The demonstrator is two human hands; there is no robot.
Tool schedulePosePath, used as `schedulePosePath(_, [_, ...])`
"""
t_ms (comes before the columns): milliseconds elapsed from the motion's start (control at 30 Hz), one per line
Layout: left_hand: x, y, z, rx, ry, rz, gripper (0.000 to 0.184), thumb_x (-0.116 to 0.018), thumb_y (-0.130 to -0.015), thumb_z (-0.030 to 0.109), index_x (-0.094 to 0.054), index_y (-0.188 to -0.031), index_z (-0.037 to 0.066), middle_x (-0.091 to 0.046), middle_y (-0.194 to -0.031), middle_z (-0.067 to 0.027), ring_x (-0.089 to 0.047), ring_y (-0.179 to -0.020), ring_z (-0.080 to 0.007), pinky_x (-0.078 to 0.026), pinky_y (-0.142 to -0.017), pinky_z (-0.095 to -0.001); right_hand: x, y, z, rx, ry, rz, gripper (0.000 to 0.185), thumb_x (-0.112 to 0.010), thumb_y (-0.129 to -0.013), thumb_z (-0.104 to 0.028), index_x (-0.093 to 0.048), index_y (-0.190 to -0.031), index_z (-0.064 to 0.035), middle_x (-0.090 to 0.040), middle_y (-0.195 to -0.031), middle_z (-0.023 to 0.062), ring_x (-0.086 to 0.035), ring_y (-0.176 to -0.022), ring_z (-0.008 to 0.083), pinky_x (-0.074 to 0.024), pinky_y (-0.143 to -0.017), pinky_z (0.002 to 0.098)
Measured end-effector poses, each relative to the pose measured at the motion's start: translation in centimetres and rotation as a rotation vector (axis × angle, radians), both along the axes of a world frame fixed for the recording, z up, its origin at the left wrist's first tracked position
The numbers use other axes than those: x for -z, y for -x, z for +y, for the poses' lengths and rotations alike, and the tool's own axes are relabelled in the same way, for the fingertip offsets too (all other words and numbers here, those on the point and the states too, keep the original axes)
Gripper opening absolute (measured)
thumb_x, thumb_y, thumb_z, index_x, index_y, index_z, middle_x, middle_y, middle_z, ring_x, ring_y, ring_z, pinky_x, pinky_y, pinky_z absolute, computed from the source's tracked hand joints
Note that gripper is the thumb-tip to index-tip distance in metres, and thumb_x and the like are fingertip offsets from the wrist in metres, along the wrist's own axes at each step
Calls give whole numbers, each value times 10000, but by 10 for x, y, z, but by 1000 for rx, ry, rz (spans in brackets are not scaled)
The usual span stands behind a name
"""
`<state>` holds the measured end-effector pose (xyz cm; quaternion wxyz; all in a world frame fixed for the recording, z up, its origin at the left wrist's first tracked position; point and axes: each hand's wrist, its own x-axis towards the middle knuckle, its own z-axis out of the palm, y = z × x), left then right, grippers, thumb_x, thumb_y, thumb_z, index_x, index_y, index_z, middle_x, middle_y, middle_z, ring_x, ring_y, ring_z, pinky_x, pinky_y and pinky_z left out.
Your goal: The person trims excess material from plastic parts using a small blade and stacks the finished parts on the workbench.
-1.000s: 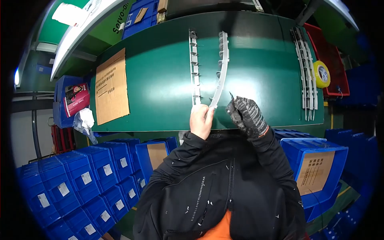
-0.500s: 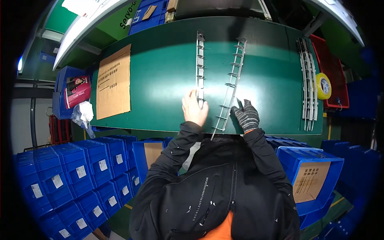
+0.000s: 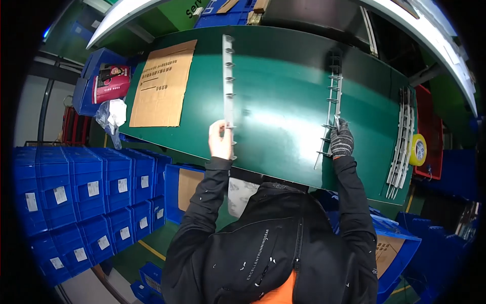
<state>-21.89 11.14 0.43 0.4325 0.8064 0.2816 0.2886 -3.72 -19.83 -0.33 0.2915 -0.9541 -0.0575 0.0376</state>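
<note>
On the green table (image 3: pixel 273 101), a pale slotted strip (image 3: pixel 229 86) stands out left of centre. My bare left hand (image 3: pixel 221 139) has its fingers closed on the near part of that strip. Further right lies a second strip (image 3: pixel 334 93), thin and ladder-like with dark crosspieces. My right hand (image 3: pixel 342 139), in a grey knitted glove, is closed round the near part of this second strip. A bundle of similar strips (image 3: pixel 401 137) rests at the table's right end, apart from both hands.
A cardboard sheet (image 3: pixel 163 86) lies at the left of the table. Yellow tape (image 3: pixel 418 150) and a red crate (image 3: pixel 429 116) are at the right edge. Blue bins (image 3: pixel 96 187) are stacked at the lower left; a blue crate (image 3: pixel 405 253) stands lower right.
The two strips are now further apart: the left one has moved left with my left hand, the right one right with my gloved hand. The view has also turned.
</note>
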Motion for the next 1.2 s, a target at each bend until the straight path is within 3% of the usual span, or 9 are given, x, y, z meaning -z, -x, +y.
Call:
schedulePosePath(167, [-35, 62, 39, -281, 26, -139, 224, -534, -833, 91, -535, -1045, 17, -485, -1016, -83, -516, -877, -166, -432, -768, -281, 5, -10, 72, -310, 11, -125, 365, -538, -791, -169, -502, -1149, -106, -604, -892, 173, -579, -791, 332, -457, -693, 405])
schedulePosePath(467, [-64, 93, 38, -387, -43, -182, 266, -506, -832, 19, -532, -1097, 11, -471, -1062, -63, -530, -860, -138, -432, -770, -255, -7, 81, 122, -1164, 243, 421, 363, -372, -880, -384, -581, -1049, -139, -620, -902, 124, -595, -797, 307, -462, -732, 391])
schedulePosePath(533, [-65, 82, 29, -355, -66, -162, 265, -512, -832, 29, -536, -1096, 11, -458, -1070, -66, -526, -866, -141, -442, -731, -246, -12, 89, 100, -1232, 130, 173, 315, -430, -850, -330, -584, -1031, -124, -613, -895, 113, -594, -782, 300, -468, -707, 386])
schedulePosePath(667, [-82, 42, -3, -242, 31, -183, 282, -535, -851, 106, -519, -1115, 7, -463, -1068, -73, -486, -943, -155, -417, -783, -259, -65, 68, 53, -906, -132, -28, 272, -517, -779, -182, -565, -1028, -82, -591, -875, 110, -588, -766, 262, -477, -663, 345])
schedulePosePath(767, [-69, 12, -18, -153, -333, -207, 297, -494, -859, 87, -495, -1140, -8, -415, -1102, -107, -496, -902, -169, -441, -655, -248, -66, 61, 21, -323, -456, -173, 275, -525, -782, -114, -551, -1053, -72, -598, -887, 123, -590, -779, 281, -478, -686, 355])
schedulePosePath(933, [20, -35, -35, 181, -504, 220, 337, -490, -774, 24, -522, -1109, 11, -498, -971, -161, -514, -856, -265, -423, -775, -329, -37, 51, -19, -17, 197, 210, 318, -564, -776, -193, -546, -1073, -79, -607, -886, 181, -591, -791, 327, -477, -704, 397])
schedulePosePath(1033, [28, -46, -53, 419, 98, 296, 376, -589, -730, 108, -535, -1097, 48, -565, -750, -116, -554, -663, -217, -451, -657, -310, -27, 47, -32, -17, 108, 173, 313, -573, -771, -215, -559, -1031, -41, -615, -835, 183, -589, -799, 331, -472, -717, 398])
schedulePosePath(1133, [-15, -58, -73, 583, 677, 212, 305, -522, -816, 74, -513, -1110, -5, -589, -755, -68, -552, -641, -112, -454, -601, -241, -23, 43, -40, -83, -103, 156, 275, -605, -755, -224, -582, -910, 2, -614, -803, 181, -591, -758, 316, -466, -681, 379])
schedulePosePath(1200, [-42, -61, -89, 658, 716, 210, 334, -489, -849, 82, -460, -1164, -23, -601, -857, -73, -568, -699, -103, -479, -605, -233, -20, 47, -36, -109, -443, 375, 225, -600, -777, -212, -588, -848, 1, -603, -714, 143, -576, -655, 262, -456, -612, 350])
